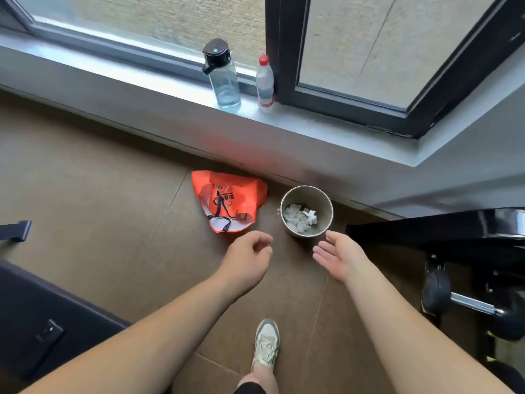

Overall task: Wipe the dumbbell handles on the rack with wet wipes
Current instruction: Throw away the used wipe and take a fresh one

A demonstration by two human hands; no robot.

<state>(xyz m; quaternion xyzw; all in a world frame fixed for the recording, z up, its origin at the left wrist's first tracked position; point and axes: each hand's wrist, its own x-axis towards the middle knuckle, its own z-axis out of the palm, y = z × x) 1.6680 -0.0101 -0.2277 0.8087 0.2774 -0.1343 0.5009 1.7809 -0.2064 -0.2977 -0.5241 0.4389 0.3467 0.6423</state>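
**Both hands empty over the bin, dumbbell well off to the right**

Left of the bin [326, 199], just beside it on the floor, lies a crumpled orange bag [227, 203]. The left hand [250, 251] hangs in front of the bin and a little left, fingers loosely curled around nothing. Crumpled white wipes [299, 218] sit in the bin's bottom. The right hand [338, 257] is spread flat, palm up, its fingertips near the bin's front rim and gripping nothing. Right of the bin and nearer the person, a dumbbell [466, 302] rests on the black rack [426, 226], its metal handle bare.

The likely snags:
- Neither hand has a wipe and no pack is visible, so reaching for the handle now would mean wiping with nothing.
- Picking a spent wipe back out of the bin would smear dirt onto the handle.
- The right hand is close enough to the rim that a careless swing toward the rack could tip the bin and spill it.
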